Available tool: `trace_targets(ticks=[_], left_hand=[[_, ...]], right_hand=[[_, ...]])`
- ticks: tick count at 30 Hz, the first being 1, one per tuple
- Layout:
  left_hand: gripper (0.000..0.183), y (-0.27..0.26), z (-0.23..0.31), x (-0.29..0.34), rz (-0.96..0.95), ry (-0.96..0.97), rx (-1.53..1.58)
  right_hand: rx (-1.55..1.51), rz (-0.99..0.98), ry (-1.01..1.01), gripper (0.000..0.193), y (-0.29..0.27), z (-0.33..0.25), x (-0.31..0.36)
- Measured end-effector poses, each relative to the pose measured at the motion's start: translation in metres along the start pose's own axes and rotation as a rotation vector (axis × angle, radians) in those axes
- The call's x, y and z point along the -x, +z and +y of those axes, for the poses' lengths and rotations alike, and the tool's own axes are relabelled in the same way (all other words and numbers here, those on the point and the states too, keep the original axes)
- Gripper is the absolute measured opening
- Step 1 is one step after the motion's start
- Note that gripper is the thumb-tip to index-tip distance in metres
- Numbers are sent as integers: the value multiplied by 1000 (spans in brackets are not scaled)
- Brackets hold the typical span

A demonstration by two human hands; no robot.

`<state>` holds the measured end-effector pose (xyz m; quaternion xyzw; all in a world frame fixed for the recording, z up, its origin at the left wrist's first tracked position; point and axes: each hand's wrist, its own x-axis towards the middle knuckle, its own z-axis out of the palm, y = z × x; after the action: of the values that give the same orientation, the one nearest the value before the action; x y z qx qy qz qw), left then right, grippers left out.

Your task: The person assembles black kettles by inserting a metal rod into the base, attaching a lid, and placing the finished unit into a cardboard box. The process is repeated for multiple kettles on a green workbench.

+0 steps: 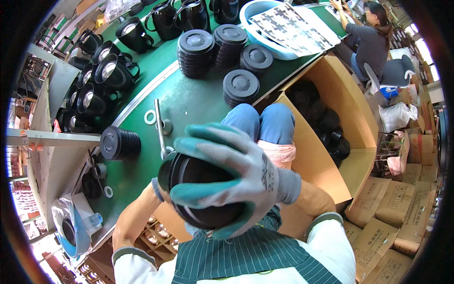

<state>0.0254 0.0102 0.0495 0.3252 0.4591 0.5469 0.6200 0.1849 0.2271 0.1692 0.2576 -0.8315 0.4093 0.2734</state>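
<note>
In front of my lap is a round black vessel (pixel 189 170) with ridged rings near its top; its lower part is hidden, so its exact kind is unclear. My right hand (pixel 236 175), in a grey glove with green fingertips, spans it from above with fingers bent around it. My left hand's glove cuff (pixel 156 189) shows at the vessel's left side, but its fingers are hidden behind it. Just beyond stands a metal rod (pixel 160 124) with a pale ring (pixel 150 117) beside it. Left of these is a stack of black ridged lids (pixel 120 143) on the green table (pixel 189 106).
Black jugs (pixel 111 73) crowd the table's far left. Stacks of black lids (pixel 196 52) stand at the back, near a light blue basin (pixel 250 14) with a patterned sheet. At right, a large open carton (pixel 362 113) holds black parts. Another person (pixel 371 42) sits beyond.
</note>
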Motion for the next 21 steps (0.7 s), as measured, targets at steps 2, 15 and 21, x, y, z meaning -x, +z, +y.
trace_targets(ticks=[2, 15, 21], left_hand=[[26, 5, 13, -1, 56, 30, -48], [43, -57, 44, 28, 627, 425, -595], [39, -37, 37, 28, 704, 392, -608]], right_hand=[[-50, 124, 64, 84, 2, 10, 6], [-245, 245, 593, 84, 22, 58, 95], [-471, 435, 430, 86, 42, 71, 80]])
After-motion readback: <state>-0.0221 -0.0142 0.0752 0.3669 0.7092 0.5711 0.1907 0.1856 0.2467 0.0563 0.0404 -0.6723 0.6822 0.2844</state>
